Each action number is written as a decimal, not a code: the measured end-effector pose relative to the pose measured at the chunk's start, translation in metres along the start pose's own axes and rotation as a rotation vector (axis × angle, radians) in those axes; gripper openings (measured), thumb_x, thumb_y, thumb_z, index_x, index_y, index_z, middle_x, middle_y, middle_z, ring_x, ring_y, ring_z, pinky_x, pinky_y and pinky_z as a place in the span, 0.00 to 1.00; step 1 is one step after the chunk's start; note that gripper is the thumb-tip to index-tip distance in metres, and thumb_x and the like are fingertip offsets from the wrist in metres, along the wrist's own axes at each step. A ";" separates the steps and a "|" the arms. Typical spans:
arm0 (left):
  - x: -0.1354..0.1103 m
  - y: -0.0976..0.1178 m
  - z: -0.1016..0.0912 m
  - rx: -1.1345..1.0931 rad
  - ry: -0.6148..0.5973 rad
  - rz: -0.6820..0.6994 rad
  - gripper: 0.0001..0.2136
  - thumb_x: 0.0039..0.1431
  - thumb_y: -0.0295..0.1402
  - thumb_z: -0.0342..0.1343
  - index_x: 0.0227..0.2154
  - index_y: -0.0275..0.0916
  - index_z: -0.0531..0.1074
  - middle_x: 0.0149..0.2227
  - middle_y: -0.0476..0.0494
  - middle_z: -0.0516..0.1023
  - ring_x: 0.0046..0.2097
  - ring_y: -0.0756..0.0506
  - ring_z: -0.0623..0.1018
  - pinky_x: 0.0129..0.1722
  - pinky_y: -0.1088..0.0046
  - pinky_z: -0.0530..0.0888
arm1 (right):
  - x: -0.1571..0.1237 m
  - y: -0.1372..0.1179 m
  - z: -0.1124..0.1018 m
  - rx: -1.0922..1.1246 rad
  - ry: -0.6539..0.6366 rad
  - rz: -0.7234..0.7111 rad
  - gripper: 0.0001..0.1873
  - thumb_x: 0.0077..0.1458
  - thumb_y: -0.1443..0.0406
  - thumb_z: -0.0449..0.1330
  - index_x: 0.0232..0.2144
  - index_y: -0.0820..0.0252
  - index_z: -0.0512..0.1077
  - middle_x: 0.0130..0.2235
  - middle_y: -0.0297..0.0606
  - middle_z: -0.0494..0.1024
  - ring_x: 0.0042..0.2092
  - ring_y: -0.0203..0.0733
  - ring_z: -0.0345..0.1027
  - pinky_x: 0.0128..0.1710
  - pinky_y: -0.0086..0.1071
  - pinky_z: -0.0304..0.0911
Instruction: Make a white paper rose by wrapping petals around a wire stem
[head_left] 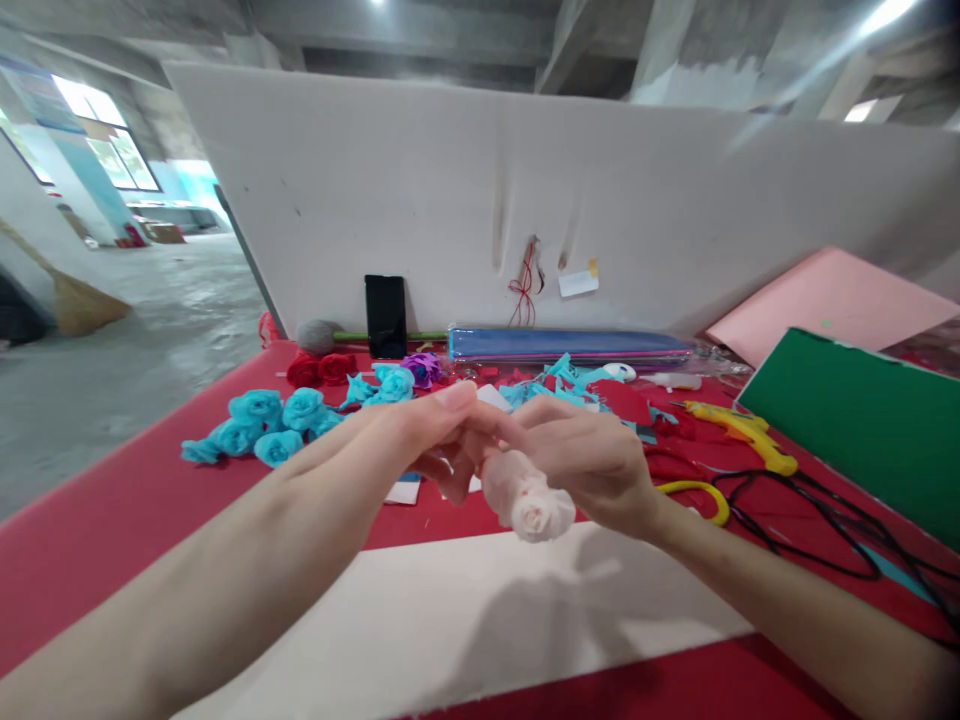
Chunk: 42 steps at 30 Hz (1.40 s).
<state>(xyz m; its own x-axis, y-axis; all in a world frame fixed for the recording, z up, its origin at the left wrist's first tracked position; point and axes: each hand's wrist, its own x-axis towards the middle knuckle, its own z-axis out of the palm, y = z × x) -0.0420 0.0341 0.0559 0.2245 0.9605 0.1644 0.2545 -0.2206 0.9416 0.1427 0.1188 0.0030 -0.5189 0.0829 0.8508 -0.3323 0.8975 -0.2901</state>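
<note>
A pale pink crepe-paper rose (534, 507) hangs head-down toward me between my two hands, above a cream paper sheet (390, 620). My left hand (442, 430) has its fingers bent in at the base of the rose, pinching it there. On the other side, my right hand (589, 455) is closed with curled fingers beside the same base. Its fingertips are hidden behind the rose and the hand itself, so what they grip cannot be seen. The shadow of the hands and the rose falls on the sheet.
Blue paper roses (279, 448) lie to the left on the red tabletop (97, 560). A phone (385, 318) leans on the white board (375, 180). At right are a yellow glue gun (742, 432), a black cord (795, 570), yellow-handled scissors (720, 500) and a green sheet (862, 430).
</note>
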 end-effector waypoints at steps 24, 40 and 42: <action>0.002 0.012 0.002 0.296 -0.051 0.091 0.11 0.56 0.37 0.48 0.26 0.45 0.75 0.25 0.55 0.75 0.30 0.49 0.74 0.27 0.81 0.69 | -0.001 -0.001 0.004 -0.106 -0.030 -0.034 0.11 0.58 0.69 0.51 0.31 0.64 0.73 0.28 0.40 0.77 0.36 0.36 0.68 0.38 0.33 0.67; -0.005 -0.096 -0.052 0.791 0.162 0.243 0.06 0.51 0.34 0.56 0.23 0.41 0.75 0.25 0.57 0.75 0.27 0.51 0.72 0.27 0.81 0.64 | -0.011 0.001 0.023 -0.272 0.084 0.381 0.13 0.57 0.73 0.50 0.26 0.63 0.73 0.27 0.36 0.74 0.31 0.32 0.65 0.33 0.26 0.62; -0.009 -0.111 -0.052 0.791 0.080 0.244 0.07 0.53 0.36 0.55 0.27 0.40 0.75 0.29 0.54 0.76 0.31 0.49 0.74 0.30 0.78 0.68 | -0.013 0.003 0.027 -0.279 0.086 0.434 0.14 0.57 0.73 0.50 0.25 0.64 0.72 0.26 0.36 0.74 0.31 0.32 0.65 0.33 0.26 0.62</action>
<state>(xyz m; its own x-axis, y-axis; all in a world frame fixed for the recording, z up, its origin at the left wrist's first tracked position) -0.1214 0.0588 -0.0351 0.2990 0.8729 0.3855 0.8004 -0.4494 0.3967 0.1270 0.1085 -0.0213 -0.4922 0.4974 0.7144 0.1276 0.8530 -0.5060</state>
